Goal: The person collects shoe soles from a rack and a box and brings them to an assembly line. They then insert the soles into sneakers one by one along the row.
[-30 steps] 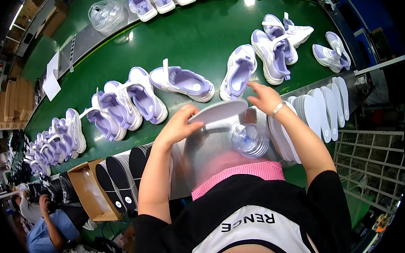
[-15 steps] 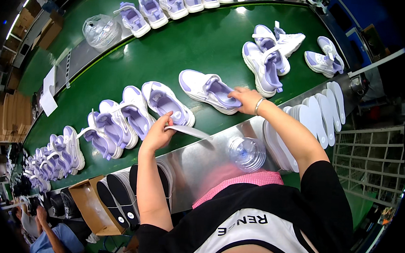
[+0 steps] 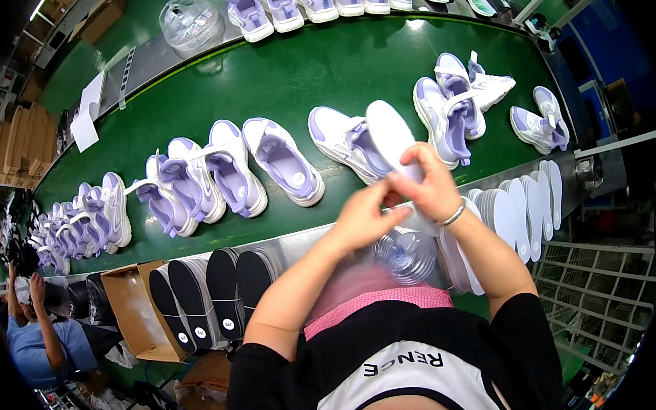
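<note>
A white insole (image 3: 387, 130) is up in front of me, toe end pointing away. Its middle is gripped in my right hand (image 3: 433, 187), which wears a bracelet on the wrist. My left hand (image 3: 368, 216) is closed at the insole's near end, its fingertips touching my right hand; part of the insole is hidden there. Just behind the insole a white and lilac sneaker (image 3: 334, 134) lies on the green table, partly covered by it. To the left stands another sneaker (image 3: 284, 161), its opening facing up and an insole-like lining visible inside.
Sneakers (image 3: 229, 169) line the left side, with several more (image 3: 446, 111) at the right. White insoles (image 3: 511, 216) lie on the metal ledge at right; black insole bundles (image 3: 221, 289) and a cardboard box (image 3: 130, 309) are near left. A clear plastic container (image 3: 404, 256) sits before me.
My right hand has left the sneaker and taken hold of the insole. My left hand has moved right with the insole, which is now raised toe outward. The view has shifted slightly.
</note>
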A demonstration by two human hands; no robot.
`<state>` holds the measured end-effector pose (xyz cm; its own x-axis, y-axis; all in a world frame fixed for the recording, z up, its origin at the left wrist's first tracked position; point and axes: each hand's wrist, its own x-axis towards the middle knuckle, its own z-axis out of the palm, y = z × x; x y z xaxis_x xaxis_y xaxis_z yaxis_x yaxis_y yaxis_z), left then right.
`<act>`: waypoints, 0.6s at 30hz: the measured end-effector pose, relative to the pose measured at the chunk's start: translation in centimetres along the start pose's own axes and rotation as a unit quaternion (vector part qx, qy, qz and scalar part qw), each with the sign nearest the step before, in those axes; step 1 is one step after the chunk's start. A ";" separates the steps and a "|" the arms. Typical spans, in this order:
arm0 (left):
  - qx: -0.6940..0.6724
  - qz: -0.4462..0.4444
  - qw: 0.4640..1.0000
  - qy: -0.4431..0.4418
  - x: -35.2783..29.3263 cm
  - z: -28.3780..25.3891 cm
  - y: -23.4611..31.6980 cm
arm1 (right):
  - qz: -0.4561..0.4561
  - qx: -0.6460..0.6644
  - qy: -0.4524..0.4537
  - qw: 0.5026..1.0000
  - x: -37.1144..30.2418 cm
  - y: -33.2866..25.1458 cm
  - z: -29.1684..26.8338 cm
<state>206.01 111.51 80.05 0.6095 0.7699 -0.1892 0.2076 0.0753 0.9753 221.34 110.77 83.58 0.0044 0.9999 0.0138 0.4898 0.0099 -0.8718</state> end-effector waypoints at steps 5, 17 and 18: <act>0.287 0.090 0.883 0.361 5.4 -2.6 -5.6 | -0.115 -0.315 -0.072 0.939 1.6 1.3 -3.0; 0.214 0.094 0.928 0.290 10.0 -2.8 -7.7 | 0.020 -0.384 -0.185 0.904 6.1 6.3 7.7; 0.188 0.027 0.933 0.305 10.0 -2.6 -7.3 | -0.025 -0.419 -0.208 0.883 5.8 7.1 7.1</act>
<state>208.60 120.24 71.30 0.1016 0.9923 0.0712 0.5126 -0.1135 0.8511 218.63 116.76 74.02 -0.2720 0.9172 -0.2913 0.9544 0.2184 -0.2035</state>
